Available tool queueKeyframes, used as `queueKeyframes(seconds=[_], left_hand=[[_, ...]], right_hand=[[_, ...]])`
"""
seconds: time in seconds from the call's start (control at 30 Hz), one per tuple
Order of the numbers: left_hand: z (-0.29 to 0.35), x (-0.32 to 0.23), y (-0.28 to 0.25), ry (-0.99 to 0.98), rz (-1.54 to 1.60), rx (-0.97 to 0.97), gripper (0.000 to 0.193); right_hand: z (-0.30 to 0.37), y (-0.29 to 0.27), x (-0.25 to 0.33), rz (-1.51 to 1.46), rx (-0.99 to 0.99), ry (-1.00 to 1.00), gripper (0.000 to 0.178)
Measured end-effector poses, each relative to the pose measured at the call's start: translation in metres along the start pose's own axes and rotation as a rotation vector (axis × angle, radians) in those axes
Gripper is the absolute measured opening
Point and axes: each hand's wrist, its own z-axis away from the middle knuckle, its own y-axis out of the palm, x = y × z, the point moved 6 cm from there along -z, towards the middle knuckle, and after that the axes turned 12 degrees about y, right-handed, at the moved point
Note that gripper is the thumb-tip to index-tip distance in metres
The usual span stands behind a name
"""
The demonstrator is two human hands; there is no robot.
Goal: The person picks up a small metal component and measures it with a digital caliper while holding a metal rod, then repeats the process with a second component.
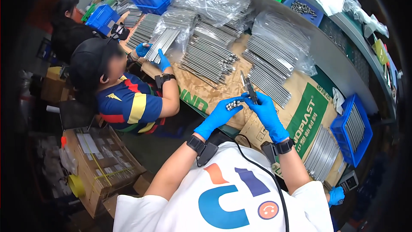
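My left hand point(221, 114), in a blue glove, cradles several small shiny metal fittings point(233, 105) in its curled fingers. My right hand point(267, 114), gloved in blue too, grips a silver-and-black tool that looks like a caliper point(249, 87), its slim metal end pointing away from me. The two hands meet at the fingertips above the paper-covered bench point(240, 122). Beyond them lie rows of thin metal rods point(206, 53), with threaded-looking ends toward me. More rods point(266, 77) lie just past my right hand, partly under clear plastic.
At left a co-worker point(128, 99) in blue gloves holds a bundle of rods point(163, 45). A blue bin of rods point(352, 129) and loose rods point(322, 152) sit at right. Another person's gloved hand point(336, 196) shows lower right. A carton point(103, 167) stands lower left.
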Motion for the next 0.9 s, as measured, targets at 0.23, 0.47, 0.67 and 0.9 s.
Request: queueKeyframes(seconds=[0.23, 0.47, 0.67, 0.9], left_hand=[[-0.016, 0.009, 0.009, 0.085, -0.046, -0.076, 0.031], [-0.020, 0.020, 0.009, 0.031, -0.039, -0.167, 0.030], [-0.020, 0.023, 0.012, 0.194, -0.060, -0.092, 0.049], [-0.018, 0.020, 0.007, 0.153, 0.077, -0.027, 0.065]], right_hand=[[-0.001, -0.006, 0.000, 0.011, 0.086, -0.069, 0.021], [-0.003, -0.002, -0.014, 0.086, -0.050, -0.095, 0.023], [-0.015, 0.003, -0.017, 0.110, -0.096, -0.286, 0.026], [-0.018, 0.010, -0.018, 0.096, -0.076, -0.254, 0.033]])
